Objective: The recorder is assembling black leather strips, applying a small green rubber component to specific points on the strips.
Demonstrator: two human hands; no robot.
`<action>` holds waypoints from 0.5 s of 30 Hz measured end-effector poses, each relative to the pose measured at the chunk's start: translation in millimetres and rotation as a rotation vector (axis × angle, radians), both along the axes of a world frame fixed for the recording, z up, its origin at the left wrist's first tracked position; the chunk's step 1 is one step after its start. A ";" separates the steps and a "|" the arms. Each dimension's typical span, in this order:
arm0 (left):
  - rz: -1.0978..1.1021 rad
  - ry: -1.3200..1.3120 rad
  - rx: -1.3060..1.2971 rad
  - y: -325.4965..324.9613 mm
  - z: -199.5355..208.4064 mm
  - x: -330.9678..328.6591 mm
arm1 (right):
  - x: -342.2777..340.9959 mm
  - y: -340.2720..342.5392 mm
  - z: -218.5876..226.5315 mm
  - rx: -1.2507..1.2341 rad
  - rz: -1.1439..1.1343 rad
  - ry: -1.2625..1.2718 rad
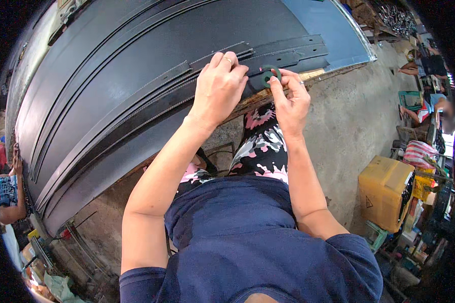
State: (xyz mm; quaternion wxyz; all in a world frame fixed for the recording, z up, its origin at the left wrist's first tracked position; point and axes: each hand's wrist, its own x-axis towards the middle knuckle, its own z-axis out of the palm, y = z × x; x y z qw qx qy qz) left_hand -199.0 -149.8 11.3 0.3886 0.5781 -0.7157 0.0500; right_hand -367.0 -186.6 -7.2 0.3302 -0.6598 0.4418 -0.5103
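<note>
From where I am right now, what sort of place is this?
Probably a workshop: long dark strips lie on a broad worktable, the floor looks like bare concrete, and a cardboard box stands off to the right.

Navy short-sleeved shirt point(232, 237), black trousers point(262, 146) patterned in pink and white, gold-toned ring point(228, 60), silvery ring point(302, 83)

The left forearm point(179, 156) slanted inward and forward, the left hand point(220, 83) arched palm-down with fingers point(229, 59) curled. The right forearm point(307, 177) stood straighter, the right hand point(292, 103) extending its thumb point(277, 91) beside bent fingers.
</note>
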 end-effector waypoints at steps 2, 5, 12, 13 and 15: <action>0.020 -0.034 0.030 1.7 2.1 -2.3 | -1.6 -0.4 1.6 -0.022 0.009 0.011; -0.021 -0.075 -0.005 4.2 0.2 2.0 | -2.8 -1.8 -0.6 0.007 0.041 -0.025; -0.011 -0.163 0.028 5.3 6.1 4.8 | -14.7 -10.8 1.2 0.204 0.196 -0.229; -0.017 -0.179 0.044 5.3 6.3 5.0 | -16.1 -11.3 0.9 0.217 0.215 -0.203; -0.023 -0.196 0.059 4.1 7.4 5.8 | -14.9 -10.5 1.0 0.193 0.207 -0.170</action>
